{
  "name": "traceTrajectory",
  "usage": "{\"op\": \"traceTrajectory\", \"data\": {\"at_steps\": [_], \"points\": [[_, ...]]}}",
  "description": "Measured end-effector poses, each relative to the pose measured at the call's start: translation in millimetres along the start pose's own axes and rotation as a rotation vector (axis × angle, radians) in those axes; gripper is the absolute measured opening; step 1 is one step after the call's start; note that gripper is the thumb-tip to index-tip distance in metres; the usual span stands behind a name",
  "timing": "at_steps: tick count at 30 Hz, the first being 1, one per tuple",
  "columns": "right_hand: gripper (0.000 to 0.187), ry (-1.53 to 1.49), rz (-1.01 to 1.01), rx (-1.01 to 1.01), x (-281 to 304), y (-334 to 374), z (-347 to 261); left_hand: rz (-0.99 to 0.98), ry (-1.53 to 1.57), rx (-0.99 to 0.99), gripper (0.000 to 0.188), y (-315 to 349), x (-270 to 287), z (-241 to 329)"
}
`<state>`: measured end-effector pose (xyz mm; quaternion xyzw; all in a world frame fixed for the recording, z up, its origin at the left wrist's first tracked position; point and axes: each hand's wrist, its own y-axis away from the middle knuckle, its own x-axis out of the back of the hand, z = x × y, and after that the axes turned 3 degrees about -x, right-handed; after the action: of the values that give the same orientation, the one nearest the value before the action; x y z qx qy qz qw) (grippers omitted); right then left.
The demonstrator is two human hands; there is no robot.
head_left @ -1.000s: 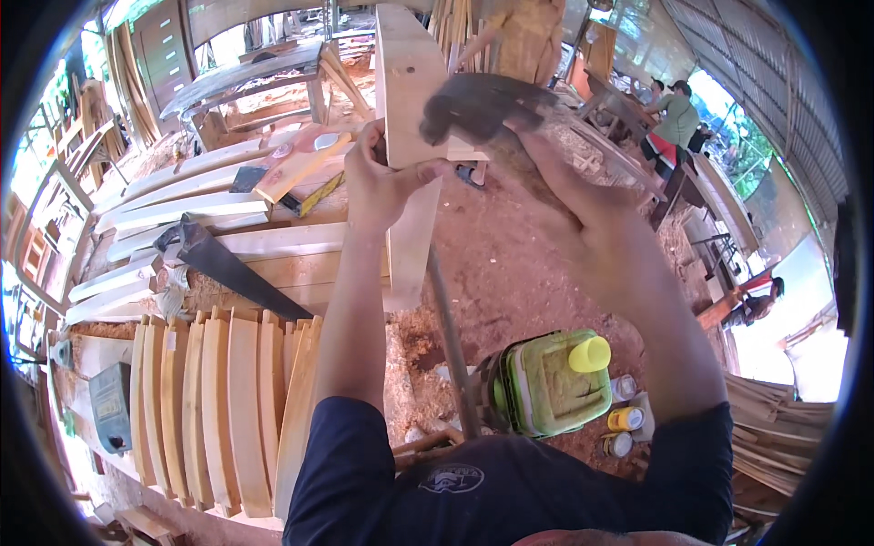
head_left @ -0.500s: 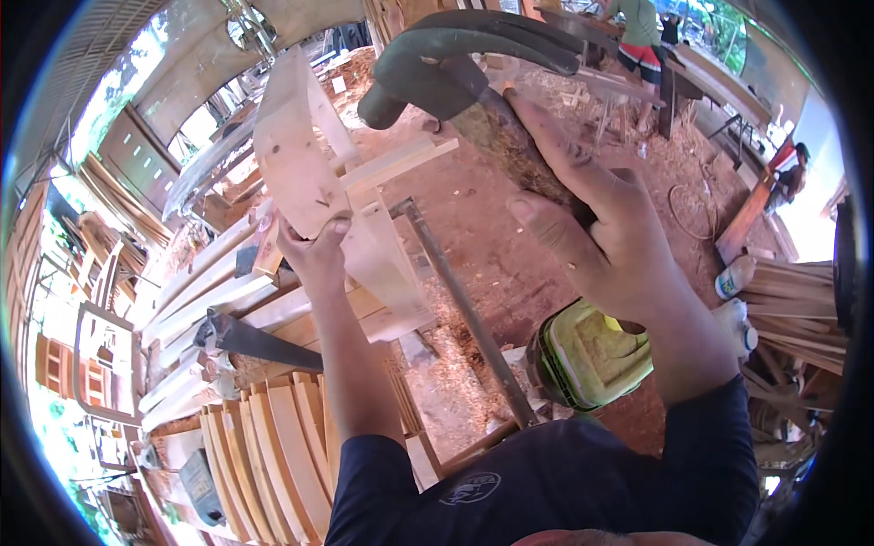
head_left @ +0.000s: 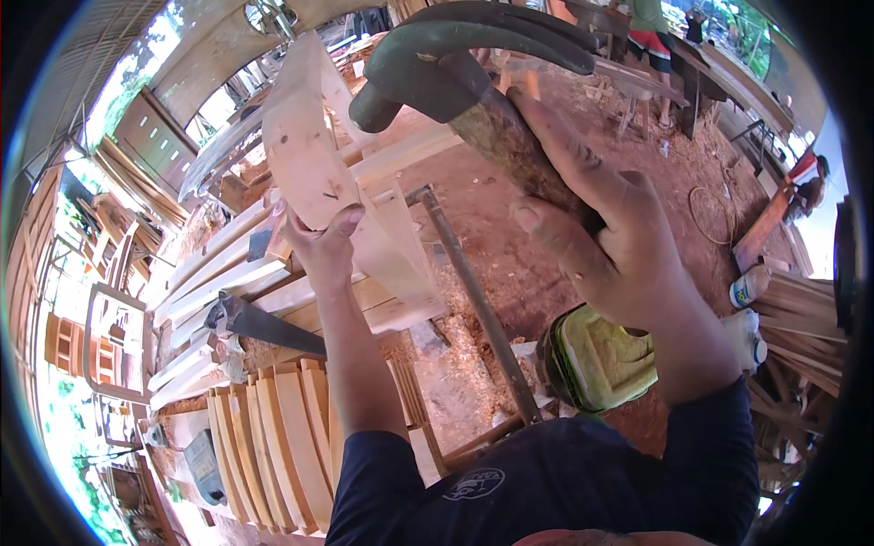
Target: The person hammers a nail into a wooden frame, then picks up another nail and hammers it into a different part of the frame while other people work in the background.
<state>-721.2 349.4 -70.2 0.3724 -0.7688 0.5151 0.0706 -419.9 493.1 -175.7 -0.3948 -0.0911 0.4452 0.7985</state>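
Note:
My right hand (head_left: pixel 605 209) is wrapped round the wooden handle of a claw hammer (head_left: pixel 437 68). Its dark metal head is raised at the top of the view, claw toward the right, striking face toward the left. My left hand (head_left: pixel 323 241) grips the near end of a pale wooden frame (head_left: pixel 300 155) built of wide boards and a crosspiece, thumb on top. Close to the thumb a small dark nail (head_left: pixel 330 194) seems to stick out of the board. The hammer face is apart from the wood, to the right of the board's upper part.
A handsaw (head_left: pixel 264 326) lies on stacked boards left of my forearm, above a row of curved wooden slats (head_left: pixel 273 446). A cut yellow-green jerrycan (head_left: pixel 601 359) stands right of a metal bar (head_left: pixel 478 305). Another person (head_left: pixel 651 45) stands far right, near a long bench.
The whole view has shifted slightly, so most things sit a little further right. Both hands keep their holds on the hammer and the frame.

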Motion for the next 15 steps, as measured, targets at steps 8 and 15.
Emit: {"op": "traceTrajectory", "data": {"at_steps": [8, 15], "points": [[0.063, 0.023, -0.035, 0.168, -20.6, -26.7, -31.3, 0.02, 0.055, 0.096, 0.055, 2.4, -1.6, 15.2], [0.062, 0.305, -0.335, -0.165, -22.4, -45.8, -64.9, -0.057, 0.132, 0.06, 0.063, -5.4, 1.3, 6.7]]}}
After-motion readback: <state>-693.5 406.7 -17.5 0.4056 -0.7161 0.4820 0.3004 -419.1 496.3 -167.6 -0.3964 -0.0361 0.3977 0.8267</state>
